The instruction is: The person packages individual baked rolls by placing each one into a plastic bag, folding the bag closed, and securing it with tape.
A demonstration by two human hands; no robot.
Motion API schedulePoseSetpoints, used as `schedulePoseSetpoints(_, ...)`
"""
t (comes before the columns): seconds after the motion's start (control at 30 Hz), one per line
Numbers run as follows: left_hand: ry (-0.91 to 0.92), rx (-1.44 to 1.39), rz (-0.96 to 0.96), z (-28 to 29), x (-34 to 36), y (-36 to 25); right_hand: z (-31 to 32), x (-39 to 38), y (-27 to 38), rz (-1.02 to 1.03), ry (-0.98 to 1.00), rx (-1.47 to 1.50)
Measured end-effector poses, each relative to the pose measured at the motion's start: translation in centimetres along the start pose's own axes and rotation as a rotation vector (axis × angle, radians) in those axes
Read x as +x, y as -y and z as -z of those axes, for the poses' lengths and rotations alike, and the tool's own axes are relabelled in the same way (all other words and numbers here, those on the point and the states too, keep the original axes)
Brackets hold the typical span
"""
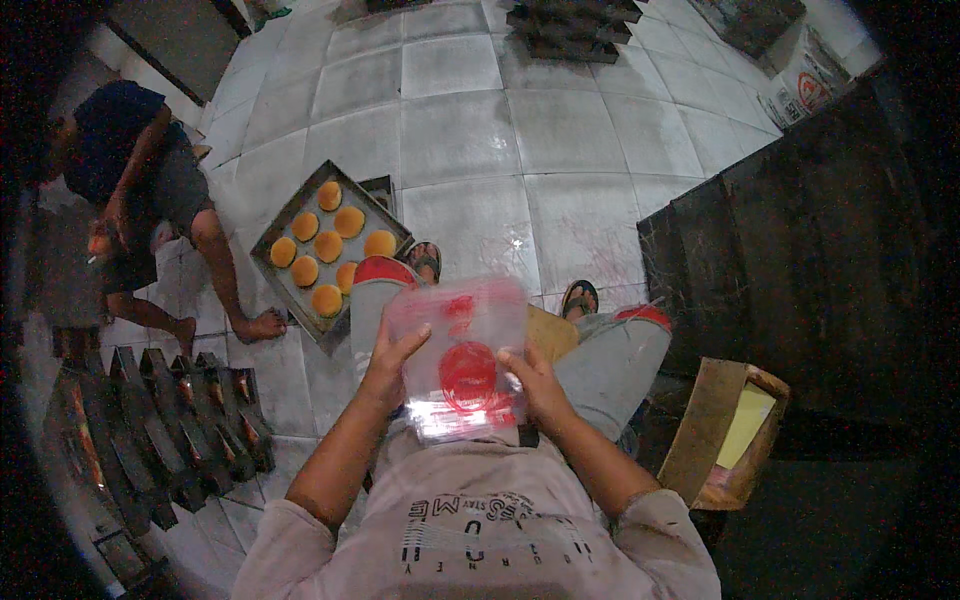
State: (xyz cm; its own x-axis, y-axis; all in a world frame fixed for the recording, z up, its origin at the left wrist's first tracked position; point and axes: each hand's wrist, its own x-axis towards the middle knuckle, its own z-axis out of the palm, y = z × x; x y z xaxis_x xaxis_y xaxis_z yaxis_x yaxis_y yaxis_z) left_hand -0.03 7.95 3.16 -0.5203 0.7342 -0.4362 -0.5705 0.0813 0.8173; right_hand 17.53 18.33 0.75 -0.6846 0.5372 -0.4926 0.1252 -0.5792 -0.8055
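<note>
My left hand (388,366) and right hand (540,386) are half-curled, thumbs on top, pinching the red-printed plastic stack (458,335) at left and right. I'd squeeze evenly, edges square.

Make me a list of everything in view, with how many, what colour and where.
Plastic packaging: count unclear, clear with red print, between both hands
Buns: nine visible, golden, in tray
Tray: one, grey, floor ahead left
Box: one, brown, right
Sheet: one visible, yellow, in box
Slatted stack: one, dark, lower left
Panelled unit: one, dark, right
Sack: one, white, upper right
Tiles: many, pale grey, floor
Co-worker: one, dark top, left
Sandals: two, dark, on feet
Trousers: one pair, grey and red, lap
Shirt: one, pale, bottom middle
Left hand: one, bare, packaging's left edge
Right hand: one, bare, packaging's right edge
</note>
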Motion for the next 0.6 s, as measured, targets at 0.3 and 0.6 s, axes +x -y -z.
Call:
schedulePoseSetpoints(0.3,0.264,0.63,-0.239,-4.3,10.9,-3.1,8.2,9.5,2.4,0.372,-0.18,-0.421)
schedulePoseSetpoints(0.6,0.395,1.421,-0.391,-0.4,12.0,7.1,11.6,7.3,-5.6,0.253,0.006,-0.821)
